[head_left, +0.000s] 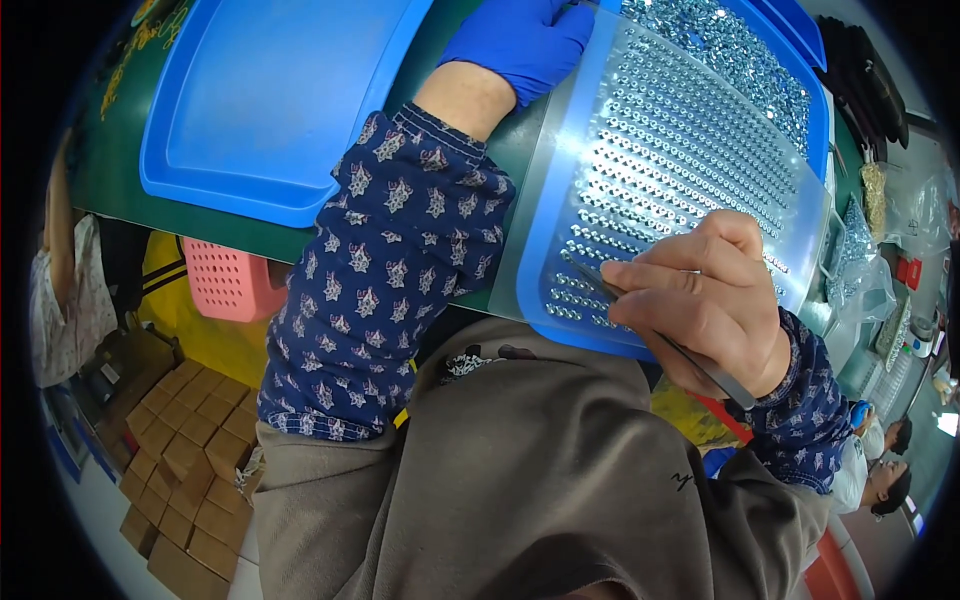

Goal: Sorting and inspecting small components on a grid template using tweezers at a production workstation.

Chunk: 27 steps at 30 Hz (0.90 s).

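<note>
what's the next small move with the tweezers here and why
Probably slide the tweezers tip one hole along the near row of the clear perforated sheet. The right hand holds them at that lower edge, the gloved left hand holds the sheet's far corner, and most holes already carry small shiny parts.

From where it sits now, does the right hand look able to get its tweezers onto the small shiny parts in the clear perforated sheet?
Probably yes. The right hand holds the tweezers with their tip already over the clear perforated sheet, and nothing lies between.
</note>
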Motion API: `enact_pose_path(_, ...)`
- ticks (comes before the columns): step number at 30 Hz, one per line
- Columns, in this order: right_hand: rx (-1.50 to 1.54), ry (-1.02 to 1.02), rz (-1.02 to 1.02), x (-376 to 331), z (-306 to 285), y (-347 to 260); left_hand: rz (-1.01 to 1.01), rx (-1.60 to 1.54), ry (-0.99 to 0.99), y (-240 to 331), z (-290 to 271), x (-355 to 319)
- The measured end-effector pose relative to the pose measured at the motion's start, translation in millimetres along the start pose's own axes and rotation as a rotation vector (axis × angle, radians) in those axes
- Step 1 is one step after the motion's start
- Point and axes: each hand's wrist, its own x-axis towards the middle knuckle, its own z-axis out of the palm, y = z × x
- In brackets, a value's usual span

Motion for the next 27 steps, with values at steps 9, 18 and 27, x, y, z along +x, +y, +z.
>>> enact_pose_path(9,0.13,0.11,0.15,-21.6,-31.9,-1.7,0.013,0.073,0.075,-11.4,6.1,-0.3)
enact_pose_path(18,-0.329,1.07,0.851,-201.8,-98.2,57.9,-0.063,0.023,0.089,-24.6,3.4,3.7)
enact_pose_path(27,-0.353,0.994,1.026,-240.7,-79.3,77.1,0.03,0.063,0.094,-23.7,1.5,3.3)
